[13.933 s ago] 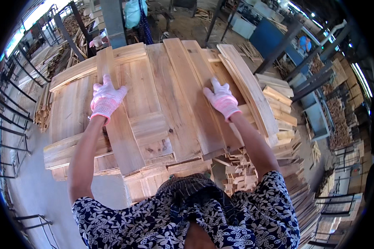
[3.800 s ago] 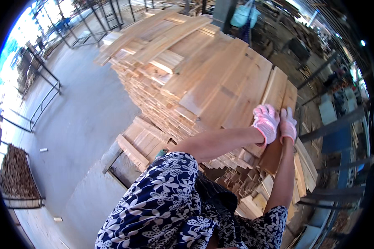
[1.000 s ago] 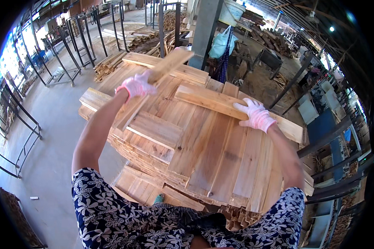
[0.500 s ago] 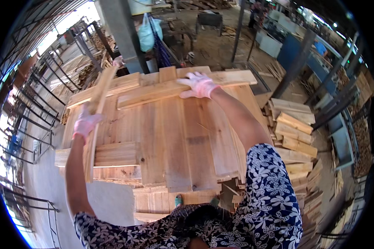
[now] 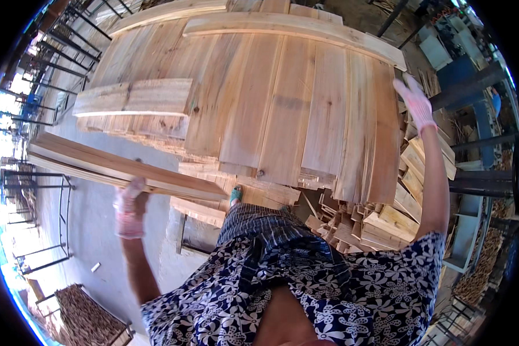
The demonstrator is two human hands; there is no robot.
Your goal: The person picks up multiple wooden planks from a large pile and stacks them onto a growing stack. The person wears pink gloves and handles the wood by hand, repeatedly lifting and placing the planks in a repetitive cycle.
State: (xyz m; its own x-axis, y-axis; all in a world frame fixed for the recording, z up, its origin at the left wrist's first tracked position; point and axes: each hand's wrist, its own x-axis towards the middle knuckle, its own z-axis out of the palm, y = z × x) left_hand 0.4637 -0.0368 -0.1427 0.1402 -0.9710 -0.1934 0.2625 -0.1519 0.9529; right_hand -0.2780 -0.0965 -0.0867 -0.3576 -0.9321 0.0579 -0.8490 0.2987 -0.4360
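A tall stack of pale wooden boards (image 5: 282, 104) fills the upper middle. My left hand (image 5: 130, 209), in a pink-and-white glove, grips a long plank (image 5: 121, 168) from below and holds it off the stack's left side, above the concrete floor. At the stack's right edge my gloved right hand (image 5: 414, 102) rests with its fingers spread, beside a long board (image 5: 294, 29) lying crosswise along the far edge. A short board (image 5: 134, 97) lies on top at the left.
Loose short offcuts (image 5: 386, 219) are piled low at the right of the stack. Metal racks (image 5: 34, 104) stand along the left. A crate of small wood pieces (image 5: 86, 314) sits at lower left. Blue machinery (image 5: 461, 75) stands at the right.
My left hand has pulled the long plank off the stack and swung it down to the left. My right hand has moved from the far crosswise board to the stack's right edge.
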